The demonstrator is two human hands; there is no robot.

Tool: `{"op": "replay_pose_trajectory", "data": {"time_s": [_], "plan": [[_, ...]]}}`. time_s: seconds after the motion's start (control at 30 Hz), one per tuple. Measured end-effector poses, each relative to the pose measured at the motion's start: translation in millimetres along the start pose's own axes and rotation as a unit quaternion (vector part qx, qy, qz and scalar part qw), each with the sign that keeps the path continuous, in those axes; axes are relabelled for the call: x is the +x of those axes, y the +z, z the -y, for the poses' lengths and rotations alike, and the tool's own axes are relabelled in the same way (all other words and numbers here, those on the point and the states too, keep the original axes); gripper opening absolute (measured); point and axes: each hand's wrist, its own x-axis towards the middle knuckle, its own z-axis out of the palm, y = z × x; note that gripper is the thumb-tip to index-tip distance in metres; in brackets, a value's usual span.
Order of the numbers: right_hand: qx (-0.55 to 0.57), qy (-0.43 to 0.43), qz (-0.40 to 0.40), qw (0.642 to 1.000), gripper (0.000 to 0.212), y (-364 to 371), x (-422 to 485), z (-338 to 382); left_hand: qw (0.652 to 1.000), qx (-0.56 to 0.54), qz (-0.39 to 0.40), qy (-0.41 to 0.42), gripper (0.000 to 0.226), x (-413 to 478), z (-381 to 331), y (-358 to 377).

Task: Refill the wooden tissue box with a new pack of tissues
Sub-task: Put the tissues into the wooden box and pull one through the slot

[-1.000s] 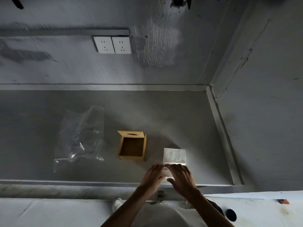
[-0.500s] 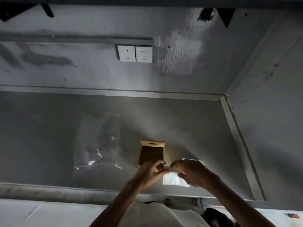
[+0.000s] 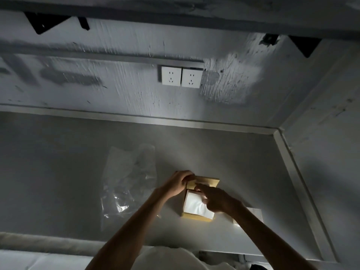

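Finding: the refill was well advanced but not complete.

Location: the box (image 3: pixel 196 218) lay on the tabletop (image 3: pixel 58 172), near its front edge, with its open face upward. The tissues (image 3: pixel 194 206) sat inside that opening and filled it nearly wall to wall. Their white surface looked slightly rumpled and stood about level with the wooden rim.

Hands: the left hand (image 3: pixel 180 183) gripped the far left corner of the box, fingers curled over the wood, and steadied it. The right hand (image 3: pixel 219 201) lay over the far right part of the tissues, its index finger stretched out to the far edge of the stack beside the wooden far panel (image 3: pixel 208 182). Its other fingers were bent; whether they pinched anything could not be told.

Done, by the evidence: pack unwrapped, judging by the clear plastic wrap (image 3: pixel 126 182) lying apart to the left, and tissues placed in the box.

Outstanding, in my judgement: seating the stack fully, feeding the top sheet to the slot, closing the open face and standing the box upright. No separate cover was in view.

Note: a pale flat item (image 3: pixel 255 214) lay partly under the right forearm; it could not be identified
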Motion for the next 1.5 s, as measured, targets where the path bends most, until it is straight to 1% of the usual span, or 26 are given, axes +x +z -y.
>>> {"op": "replay_pose_trajectory", "data": {"time_s": [0.1,0.2,0.3,0.43,0.63,0.73,0.83,0.93,1.0,1.07,1.1,1.2,1.27,1.37,1.5], "plan": [[-0.019,0.027,0.017,0.999,0.070,0.6,13.2,5.5,1.000,-0.002,0.012,0.002,0.025,7.7,3.5,-4.1],[-0.028,0.030,0.048,0.998,0.059,1.2,25.0,9.8,1.000,0.007,0.027,0.003,0.029,11.5,8.7,-5.6],[-0.029,0.033,0.066,0.997,0.049,4.0,33.4,10.6,0.999,0.015,0.032,0.001,0.028,13.4,13.9,-5.9],[-0.025,0.053,0.085,0.995,0.052,9.1,41.3,9.6,0.999,0.045,0.025,-0.012,0.026,12.4,10.4,-6.8],[-0.027,0.085,0.116,0.989,0.050,14.8,52.7,14.7,0.998,0.055,0.027,-0.024,0.029,11.7,11.8,-5.6],[-0.046,0.100,0.104,0.988,0.047,24.4,60.7,13.4,0.998,0.053,0.021,-0.020,0.027,12.1,10.9,-5.2],[-0.064,0.106,0.098,0.987,0.038,33.9,66.3,13.2,0.999,0.040,0.013,-0.018,0.028,12.4,10.9,-5.0],[-0.074,0.128,0.106,0.983,0.037,35.5,67.3,16.1,0.999,0.041,0.006,-0.021,0.029,11.7,10.3,-4.3],[-0.090,0.096,0.109,0.985,0.039,29.3,66.0,20.5,0.999,0.036,0.003,-0.019,0.029,10.8,9.0,-4.3],[-0.101,0.064,0.077,0.990,0.040,21.3,66.2,24.5,0.999,0.024,0.007,-0.019,0.028,10.2,8.4,-3.9],[-0.085,0.073,0.071,0.991,0.041,17.0,69.8,26.2,0.999,0.023,0.008,-0.023,0.028,10.0,8.2,-4.2],[-0.092,0.066,0.086,0.990,0.041,20.8,72.2,21.3,0.999,0.017,0.007,-0.031,0.027,9.6,6.3,-5.5],[-0.079,0.099,0.094,0.987,0.040,40.9,79.9,14.1,0.999,0.010,0.008,-0.032,0.028,8.8,4.3,-5.8],[-0.047,0.155,0.110,0.981,0.041,49.3,81.6,14.1,0.999,-0.002,0.005,-0.039,0.030,8.2,3.7,-5.2],[-0.032,0.149,0.088,0.984,0.047,52.5,73.4,18.4,0.999,-0.011,-0.015,-0.039,0.041,4.6,2.7,-3.5]]}}
